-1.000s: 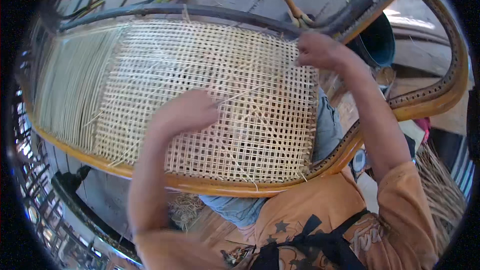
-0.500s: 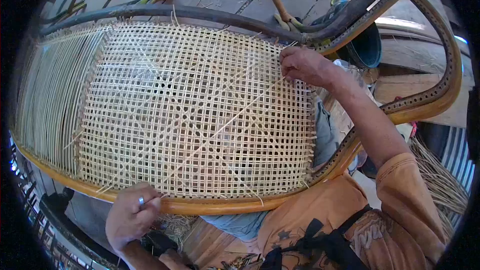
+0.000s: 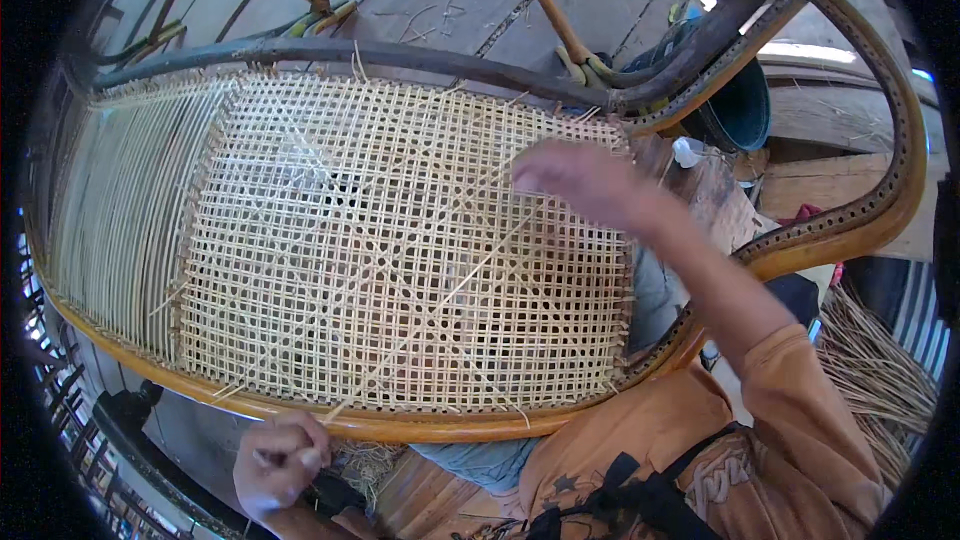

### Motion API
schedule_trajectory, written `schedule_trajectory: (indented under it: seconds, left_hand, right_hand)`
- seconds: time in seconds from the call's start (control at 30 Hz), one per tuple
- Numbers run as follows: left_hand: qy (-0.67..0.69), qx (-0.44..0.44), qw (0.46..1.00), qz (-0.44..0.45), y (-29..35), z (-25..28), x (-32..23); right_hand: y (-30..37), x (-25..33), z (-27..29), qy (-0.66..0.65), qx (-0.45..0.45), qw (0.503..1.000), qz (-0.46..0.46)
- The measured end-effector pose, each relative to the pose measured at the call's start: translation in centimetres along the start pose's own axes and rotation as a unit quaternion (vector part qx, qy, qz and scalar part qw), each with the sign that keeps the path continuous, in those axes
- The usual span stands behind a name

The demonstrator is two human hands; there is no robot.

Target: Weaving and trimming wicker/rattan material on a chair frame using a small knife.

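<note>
A woven cane panel (image 3: 410,270) stretches across a curved rattan frame (image 3: 420,427) in front of me. A loose pale cane strand (image 3: 470,283) runs diagonally over the weave, from near my right hand down to the near rail. My left hand (image 3: 282,460) is just below that rail, close to the strand's lower end. Its fingers are curled, and whatever may be between them is hidden. Over the right part of the panel, my right hand (image 3: 585,185) is smeared by motion, so its fingers and any hold on the strand are unclear.
Long unwoven strands (image 3: 125,220) span the frame's left end. At the right, the frame loops outward with a row of holes (image 3: 880,180). Behind it stands a dark bucket (image 3: 735,110). A bundle of loose cane (image 3: 875,360) lies at the lower right.
My right hand has left the panel's far right corner and come nearer and leftward. My left hand has dropped slightly away from the rail. The view has shifted slightly.
</note>
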State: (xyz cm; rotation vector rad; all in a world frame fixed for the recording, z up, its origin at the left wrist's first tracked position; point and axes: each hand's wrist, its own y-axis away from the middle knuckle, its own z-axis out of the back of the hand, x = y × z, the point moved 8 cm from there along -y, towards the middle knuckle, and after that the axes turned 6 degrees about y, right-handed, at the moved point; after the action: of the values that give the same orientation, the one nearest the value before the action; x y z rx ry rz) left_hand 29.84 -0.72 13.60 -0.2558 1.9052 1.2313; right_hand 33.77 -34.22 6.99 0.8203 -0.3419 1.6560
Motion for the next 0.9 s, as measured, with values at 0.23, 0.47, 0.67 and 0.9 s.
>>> schedule_trajectory:
  seconds: [0.23,0.47,0.67,0.9]
  left_hand:
    - [-0.027,-0.018,0.990,-0.140,3.7,-5.3,-4.0]
    - [0.084,-0.450,0.886,-0.069,7.5,-3.7,-3.8]
    - [-0.055,-0.157,0.986,0.020,-9.9,-11.4,-3.5]
    - [-0.009,0.024,0.990,-0.137,-20.2,-19.1,-0.9]
  right_hand:
    - [4.0,11.9,-5.0,-0.010,-0.038,0.987,0.157]
    - [3.6,10.6,0.7,-0.247,-0.058,0.947,0.197]
    - [4.3,3.6,12.7,-0.432,-0.238,0.869,0.043]
    - [3.5,9.2,8.8,-0.199,-0.110,0.973,0.026]
